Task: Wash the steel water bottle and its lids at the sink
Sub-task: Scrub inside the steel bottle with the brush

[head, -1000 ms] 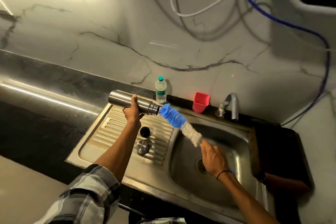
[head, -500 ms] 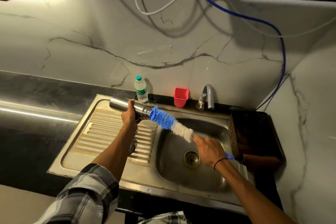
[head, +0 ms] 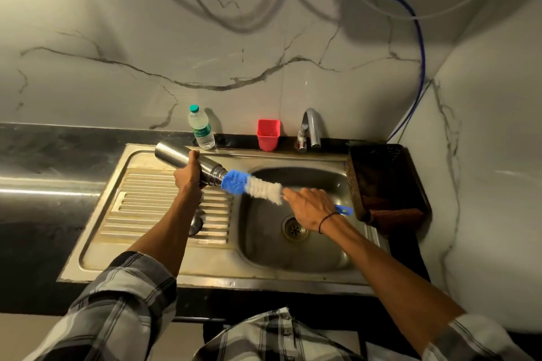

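The bottle brush (head: pixel 252 186) has slid slightly out of the steel bottle (head: pixel 187 165) — left hand (head: pixel 187 180) gripping it, right hand (head: pixel 311 208) gripping the handle (scrubbing mid-stroke).

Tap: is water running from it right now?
No, the tap shows no stream below its spout, and the sink beneath it has no visible flow.

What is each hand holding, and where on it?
Left hand grips the steel bottle around its middle; right hand holds the bottle brush by its handle.
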